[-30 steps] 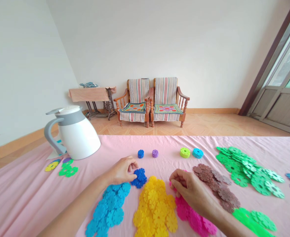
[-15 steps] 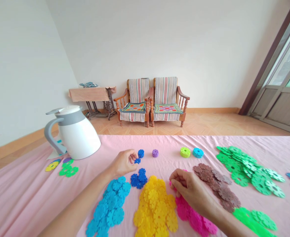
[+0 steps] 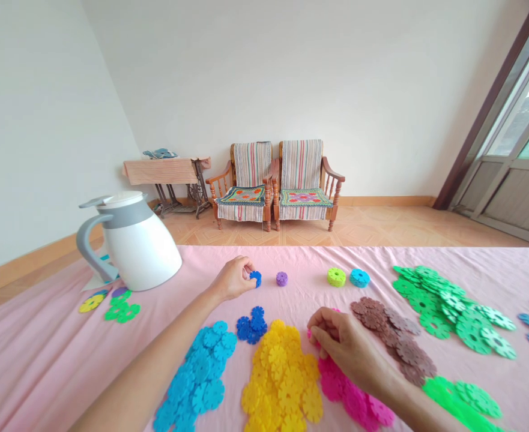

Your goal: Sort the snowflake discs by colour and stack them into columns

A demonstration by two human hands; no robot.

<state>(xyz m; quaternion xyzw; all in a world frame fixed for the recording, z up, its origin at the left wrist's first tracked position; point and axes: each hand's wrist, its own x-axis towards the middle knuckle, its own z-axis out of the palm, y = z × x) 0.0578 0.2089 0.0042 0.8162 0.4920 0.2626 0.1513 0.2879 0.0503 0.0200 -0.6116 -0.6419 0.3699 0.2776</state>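
Observation:
My left hand (image 3: 233,278) is stretched forward over the pink cloth (image 3: 43,360), its fingers pinched on a dark blue disc right at the small dark blue stack (image 3: 256,278). A few loose dark blue discs (image 3: 252,325) lie nearer to me. My right hand (image 3: 343,345) rests closed at the far end of the pink disc pile (image 3: 352,399), fingertips pinching a pink disc. Between my arms lie a yellow pile (image 3: 282,381) and a light blue pile (image 3: 196,378).
A white jug (image 3: 131,243) stands at the left with yellow, green and purple discs (image 3: 111,303) beside it. Small purple (image 3: 282,278), lime (image 3: 336,276) and cyan (image 3: 359,278) stacks form a far row. Brown (image 3: 394,336), green (image 3: 453,312) and bright green (image 3: 465,402) piles lie right.
My left hand lifted a dark blue disc off the loose group and carried it forward to the small dark blue stack. My right hand stayed at the pink pile.

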